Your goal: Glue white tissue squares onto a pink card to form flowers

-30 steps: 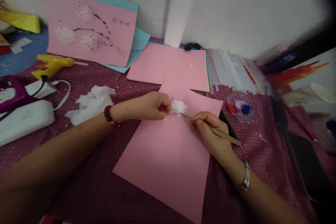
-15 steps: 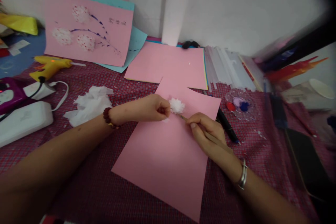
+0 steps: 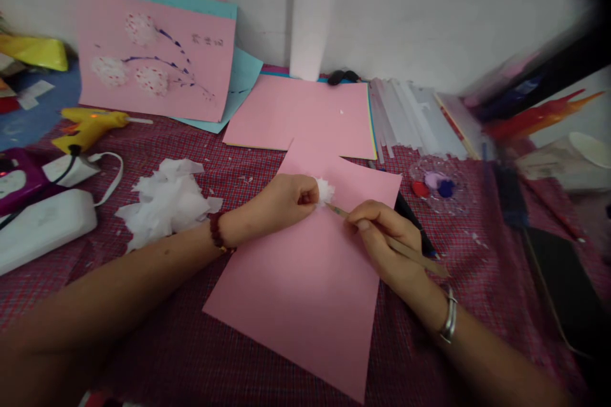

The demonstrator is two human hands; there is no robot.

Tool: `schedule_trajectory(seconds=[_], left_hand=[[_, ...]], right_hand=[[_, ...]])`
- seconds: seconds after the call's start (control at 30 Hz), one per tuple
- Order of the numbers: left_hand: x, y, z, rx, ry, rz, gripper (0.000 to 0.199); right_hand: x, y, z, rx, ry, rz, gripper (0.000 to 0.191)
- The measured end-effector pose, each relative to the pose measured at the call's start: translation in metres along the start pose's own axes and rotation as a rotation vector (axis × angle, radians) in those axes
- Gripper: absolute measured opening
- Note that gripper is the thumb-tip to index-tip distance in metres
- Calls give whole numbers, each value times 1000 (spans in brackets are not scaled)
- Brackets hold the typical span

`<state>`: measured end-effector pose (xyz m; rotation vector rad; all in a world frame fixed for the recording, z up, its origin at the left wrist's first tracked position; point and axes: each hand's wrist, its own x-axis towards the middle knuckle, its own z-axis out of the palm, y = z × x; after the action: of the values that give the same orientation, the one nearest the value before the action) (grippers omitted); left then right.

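Note:
A small white tissue-paper flower (image 3: 325, 191) stands on a pink sheet of paper (image 3: 305, 292). My left hand (image 3: 293, 199) is closed in a pinch right against the flower's left side; what its fingertips hold is hidden. In my right hand (image 3: 389, 235) is a slim tan stick (image 3: 413, 256), gripped like a pen. Its narrow tip meets the lower edge of the flower. Left of my forearm lies a heap of white tissue paper pieces (image 3: 167, 197).
A yellow glue gun (image 3: 90, 127) and a white power strip (image 3: 52, 226) lie at left. Behind stand pink flower artwork (image 3: 186, 92) and stacked pink paper (image 3: 296, 108). At right are a clear paint palette (image 3: 458, 200), a black marker (image 3: 413, 222) and a paper cup (image 3: 568, 162).
My left hand has shifted slightly right, now covering part of the flower. The right hand with the stick has moved a little right. A white scrap under my left fingers no longer shows.

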<state>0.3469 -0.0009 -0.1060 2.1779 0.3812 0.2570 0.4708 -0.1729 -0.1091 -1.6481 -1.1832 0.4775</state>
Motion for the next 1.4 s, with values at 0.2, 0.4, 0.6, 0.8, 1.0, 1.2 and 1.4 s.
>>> schedule_trajectory(seconds=[0.2,0.4,0.6,0.8,1.0,1.2,1.4], left_hand=[[2,-6,1,-1,22,28,10],[1,-5,0,2,8,73,12],[4,-2,-10,-289,161,-109,4],[8,-16,-27,-277,118,-258,4],[10,-15,-26,-198,32,-226,7],[10,-11,-34,-272,-13,-272,7],[-9,2,-115,-223,87,-299,3]], right_hand=[[3,-4,2,-81,-115,-28,17],[5,2,7,-168,-151,-26,15],[3,3,9,-204,-163,-50,16],[3,3,10,-266,-163,-123,18],[5,0,13,-342,-152,-171,18],[2,0,10,-253,-111,-146,15],[-4,8,3,-110,-111,28,13]])
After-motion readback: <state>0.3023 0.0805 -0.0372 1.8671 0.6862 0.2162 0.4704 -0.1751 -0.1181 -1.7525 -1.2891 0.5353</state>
